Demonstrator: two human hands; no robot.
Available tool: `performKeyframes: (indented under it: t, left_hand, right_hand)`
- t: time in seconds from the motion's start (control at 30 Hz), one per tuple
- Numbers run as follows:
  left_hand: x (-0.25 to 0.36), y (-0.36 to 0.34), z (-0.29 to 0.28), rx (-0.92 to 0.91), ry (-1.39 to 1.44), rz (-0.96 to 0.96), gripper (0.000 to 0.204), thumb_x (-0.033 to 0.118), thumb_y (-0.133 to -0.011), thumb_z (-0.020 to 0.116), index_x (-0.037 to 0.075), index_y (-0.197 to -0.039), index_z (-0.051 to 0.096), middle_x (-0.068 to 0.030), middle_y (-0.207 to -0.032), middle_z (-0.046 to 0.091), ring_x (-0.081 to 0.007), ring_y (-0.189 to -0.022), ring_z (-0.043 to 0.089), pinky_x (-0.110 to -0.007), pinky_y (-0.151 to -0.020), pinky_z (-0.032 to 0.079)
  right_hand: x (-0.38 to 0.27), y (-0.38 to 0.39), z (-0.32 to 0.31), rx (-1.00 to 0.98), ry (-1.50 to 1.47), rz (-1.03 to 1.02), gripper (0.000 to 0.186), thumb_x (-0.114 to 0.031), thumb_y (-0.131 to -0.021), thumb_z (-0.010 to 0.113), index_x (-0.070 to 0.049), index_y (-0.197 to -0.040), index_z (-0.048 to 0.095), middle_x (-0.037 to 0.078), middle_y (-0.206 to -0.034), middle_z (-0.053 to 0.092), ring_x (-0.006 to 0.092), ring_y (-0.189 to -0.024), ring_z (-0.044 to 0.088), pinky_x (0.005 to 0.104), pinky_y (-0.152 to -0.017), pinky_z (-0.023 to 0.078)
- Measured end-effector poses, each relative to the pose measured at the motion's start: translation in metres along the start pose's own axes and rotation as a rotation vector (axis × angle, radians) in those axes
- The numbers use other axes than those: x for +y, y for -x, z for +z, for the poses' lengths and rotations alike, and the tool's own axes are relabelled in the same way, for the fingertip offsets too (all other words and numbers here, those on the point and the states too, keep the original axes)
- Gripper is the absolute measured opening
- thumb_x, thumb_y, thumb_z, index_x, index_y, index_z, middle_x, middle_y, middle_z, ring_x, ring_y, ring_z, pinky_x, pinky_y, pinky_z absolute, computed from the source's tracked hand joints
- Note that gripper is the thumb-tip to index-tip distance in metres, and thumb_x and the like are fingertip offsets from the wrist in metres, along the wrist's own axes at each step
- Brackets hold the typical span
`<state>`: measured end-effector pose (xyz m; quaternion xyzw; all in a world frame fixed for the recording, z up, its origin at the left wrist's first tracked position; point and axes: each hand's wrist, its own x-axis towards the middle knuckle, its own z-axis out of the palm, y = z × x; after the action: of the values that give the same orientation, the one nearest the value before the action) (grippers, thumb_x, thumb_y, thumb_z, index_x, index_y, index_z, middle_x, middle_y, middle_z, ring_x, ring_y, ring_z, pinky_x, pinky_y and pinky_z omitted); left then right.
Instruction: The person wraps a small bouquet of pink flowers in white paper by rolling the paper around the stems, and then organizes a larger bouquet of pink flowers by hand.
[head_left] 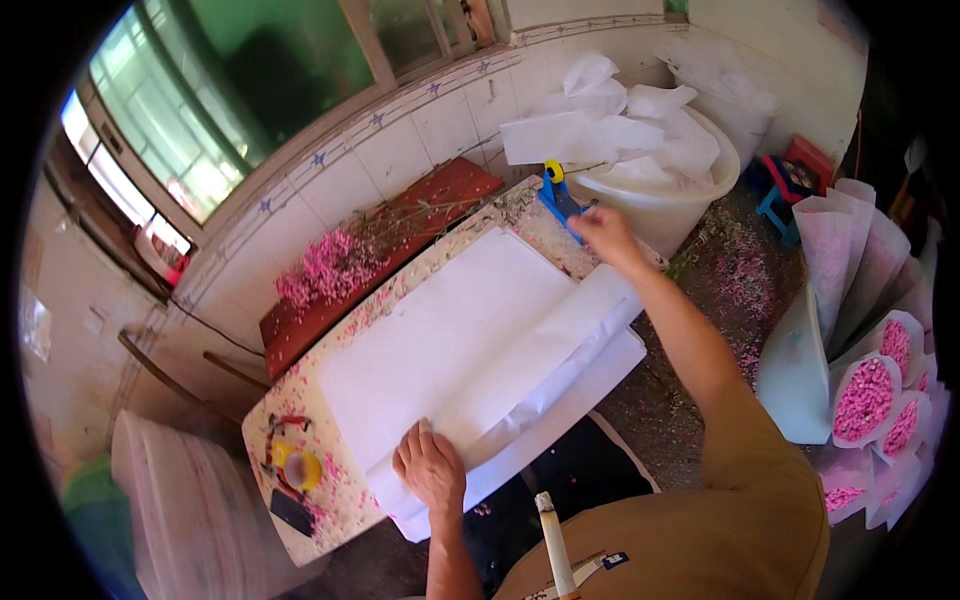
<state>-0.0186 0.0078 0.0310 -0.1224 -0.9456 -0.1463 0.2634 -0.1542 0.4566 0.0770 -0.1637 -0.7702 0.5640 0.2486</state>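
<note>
Fingers (pixel 425 455) on white paper sheets (pixel 450 340)

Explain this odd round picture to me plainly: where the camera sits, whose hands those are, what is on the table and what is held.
The camera is worn on a person's head and looks down through a wide lens, so straight edges bend. Both bare hands are that person's own. The left hand presses flat on large white paper sheets spread over a petal-strewn table. The right hand reaches to the table's far end, beside a blue tape dispenser; whether it grips anything is unclear. Pink flowers lie on a red bench, and wrapped pink bouquets stand to the right.
</note>
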Motion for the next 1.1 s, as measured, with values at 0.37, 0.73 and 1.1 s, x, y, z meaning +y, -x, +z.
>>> performKeyframes:
  t: [0.37, 0.73, 1.1]
  left_hand:
    - [-0.005, -0.001, 0.007, -0.037, -0.065, 0.018, 0.033, 0.015, -0.1, 0.049, -0.001, -0.121, 0.069, -0.0146, -0.119, 0.071, -0.0318, -0.113, 0.065, -0.046, -0.105, 0.04]
    - [-0.006, 0.002, 0.0, -0.099, 0.073, 0.009, 0.036, 0.011, -0.098, 0.052, -0.003, -0.129, 0.063, -0.0197, -0.121, 0.068, -0.0356, -0.118, 0.061, -0.05, -0.11, 0.037]
    - [-0.137, 0.085, -0.035, 0.169, 0.455, -0.582, 0.044, 0.02, -0.082, 0.085, -0.003, -0.116, 0.066, -0.019, -0.126, 0.063, -0.0359, -0.122, 0.058, -0.044, -0.109, 0.043]
  right_hand:
    - [0.085, -0.168, -0.006, -0.128, 0.215, 0.274, 0.029, -0.026, -0.081, 0.087, 0.0, -0.08, 0.075, 0.012, -0.072, 0.073, 0.0205, -0.061, 0.065, 0.038, -0.06, 0.05]
    - [0.137, -0.075, -0.024, 0.067, -0.136, 0.382, 0.031, -0.021, -0.087, 0.084, 0.008, -0.087, 0.071, 0.017, -0.073, 0.071, 0.0244, -0.056, 0.066, 0.0383, -0.049, 0.052]
    - [0.025, 0.005, -0.015, -0.261, 0.105, 0.12, 0.026, -0.023, -0.097, 0.073, -0.01, -0.076, 0.064, -0.003, -0.058, 0.053, 0.0076, -0.044, 0.046, 0.0264, -0.039, 0.031]
